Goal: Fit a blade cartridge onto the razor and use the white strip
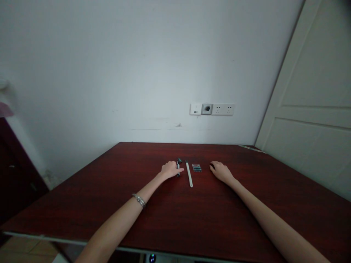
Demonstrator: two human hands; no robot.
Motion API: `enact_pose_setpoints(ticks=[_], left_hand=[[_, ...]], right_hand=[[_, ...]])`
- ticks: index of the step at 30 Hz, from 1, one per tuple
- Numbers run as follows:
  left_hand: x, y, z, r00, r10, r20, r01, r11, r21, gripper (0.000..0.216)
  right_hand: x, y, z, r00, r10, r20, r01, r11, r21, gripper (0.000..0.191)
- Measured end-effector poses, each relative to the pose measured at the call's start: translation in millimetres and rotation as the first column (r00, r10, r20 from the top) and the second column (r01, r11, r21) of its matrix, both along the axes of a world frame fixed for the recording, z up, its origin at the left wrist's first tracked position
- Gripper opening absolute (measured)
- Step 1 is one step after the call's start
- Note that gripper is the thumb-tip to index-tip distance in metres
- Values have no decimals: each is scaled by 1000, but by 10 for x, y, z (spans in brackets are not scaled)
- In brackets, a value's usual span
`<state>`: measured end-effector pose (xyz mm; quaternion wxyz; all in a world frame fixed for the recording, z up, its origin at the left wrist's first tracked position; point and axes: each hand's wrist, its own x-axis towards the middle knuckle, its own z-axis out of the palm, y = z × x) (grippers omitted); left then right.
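Observation:
My left hand is closed around the handle of what looks like a razor, its dark head sticking out past the fingers and my thumb lying across it. Just to the right lies a long, thin white stick with a dark tip at its far end and a hole at the near end. Beside that is a small flat clear packet with dark green and reddish contents too small to make out. My right hand rests on the table to the right of the packet, fingers loosely bent with a gap at the thumb.
The dark red wooden table runs back to a white wall. Wall sockets sit above its far edge. A pale panelled door stands at the right, and a thin strip lies at the far right corner.

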<state>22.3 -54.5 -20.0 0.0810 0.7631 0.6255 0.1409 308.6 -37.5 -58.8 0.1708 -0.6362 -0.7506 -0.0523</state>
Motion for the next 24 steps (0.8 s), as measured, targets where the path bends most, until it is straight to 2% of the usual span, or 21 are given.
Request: enact_pose_setpoints(ticks=[6,17,24], left_hand=[[57,-48,14,996,40,-77,-37,999,37,38],[75,-43,4,998,35,-49,-34,999,16,32],[79,-18,-26,995,81,-58,-80,997,13,25]], right_hand=[[-11,10,-6,1000,-21,-5,21,1000,-10,39],[-10,18,-14,1000,-22,-7,22,1000,1,40],[-30,-6,10,1000,-26,-8,26,1000,9,39]])
